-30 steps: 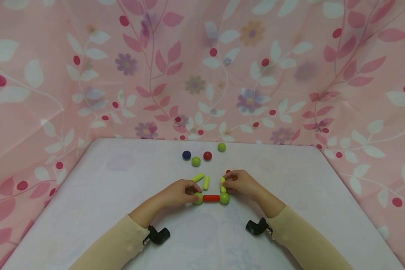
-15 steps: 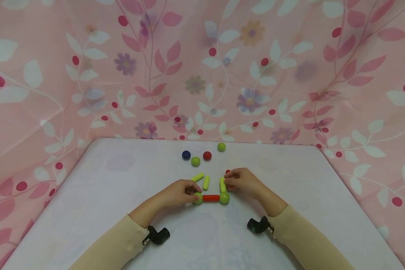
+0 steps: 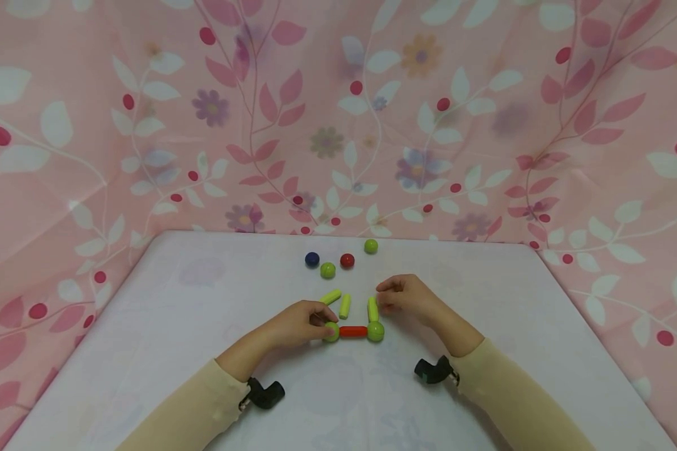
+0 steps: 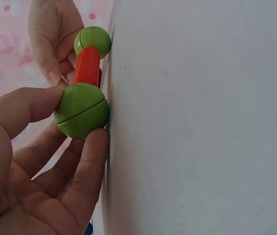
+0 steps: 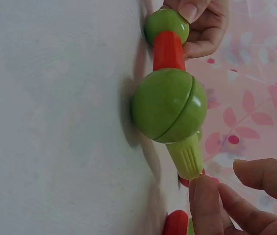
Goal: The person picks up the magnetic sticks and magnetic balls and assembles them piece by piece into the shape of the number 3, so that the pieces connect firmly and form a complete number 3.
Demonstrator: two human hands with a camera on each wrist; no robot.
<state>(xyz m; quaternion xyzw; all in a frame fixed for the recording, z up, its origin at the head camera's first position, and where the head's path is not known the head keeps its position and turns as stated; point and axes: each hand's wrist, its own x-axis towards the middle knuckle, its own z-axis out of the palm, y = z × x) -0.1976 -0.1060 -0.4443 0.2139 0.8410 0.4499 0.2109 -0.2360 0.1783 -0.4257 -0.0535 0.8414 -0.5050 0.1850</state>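
Note:
A red stick (image 3: 353, 332) joins two green balls on the table. My left hand (image 3: 299, 324) pinches the left green ball (image 4: 82, 110) between thumb and fingers. From the right green ball (image 3: 375, 331), a yellow-green stick (image 5: 186, 159) points away toward the far side of the table. My right hand (image 3: 409, 298) is just right of that stick's far end, thumb and fingers apart with nothing between them. A fingertip appears close to the stick's end in the right wrist view; whether it touches, I cannot tell. Below it lies a loose red stick (image 5: 176, 223), hidden in the head view.
Two loose yellow-green sticks, one (image 3: 345, 306) upright in view and one (image 3: 331, 297) slanted, lie beyond the left hand. Farther back are a dark blue ball (image 3: 312, 259), a red ball (image 3: 346, 260) and two green balls (image 3: 328, 270). A floral curtain (image 3: 338, 125) hangs behind the table (image 3: 203, 282).
My right hand has let go of the yellow-green stick and moved slightly up and right, away from it. The left hand keeps its hold on the green ball.

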